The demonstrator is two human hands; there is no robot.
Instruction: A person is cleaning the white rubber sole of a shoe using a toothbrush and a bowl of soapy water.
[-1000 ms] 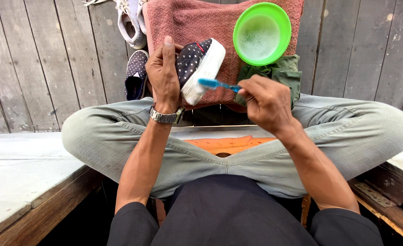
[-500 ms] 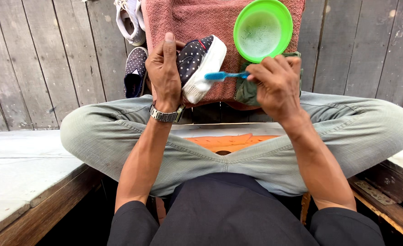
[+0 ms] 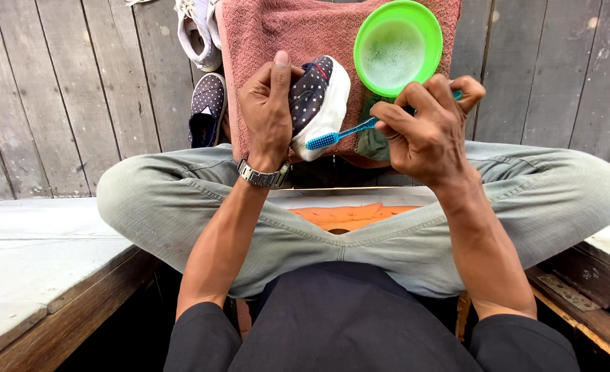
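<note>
1. I'm looking straight down: grey wooden planks (image 3: 64, 96) fill the whole upper half of the frame, and the person's crossed legs in pale green trousers (image 3: 181, 200) span the middle from edge to edge.
2. A pink towel (image 3: 284, 34) lies at top centre on the planks, running down under both hands.
3. On the towel's upper right sits a bright green bowl (image 3: 367, 65) with cloudy, foamy liquid inside.
4. Left hand (image 3: 267, 114), centre frame, metal watch (image 3: 263, 176) at the wrist: fingers clamped over a navy polka-dot shoe (image 3: 312, 93), tipped so its white sole (image 3: 329, 114) faces right.
5. Right hand (image 3: 429, 131), right of centre, just below the bowl: fingers together around the handle of a blue toothbrush (image 3: 343, 133), which points left, its bristle head touching the lower edge of the white sole.
6. The matching polka-dot shoe (image 3: 205, 110) lies on the planks just left of the towel, beside the left hand.
7. A white sneaker (image 3: 195, 34) sits at the top edge, above that shoe, touching the towel's left side.
8. A crumpled green cloth (image 3: 372, 141) peeks out under the right hand.
9. An orange patch (image 3: 350, 213) shows between the knees, lower centre.
</note>
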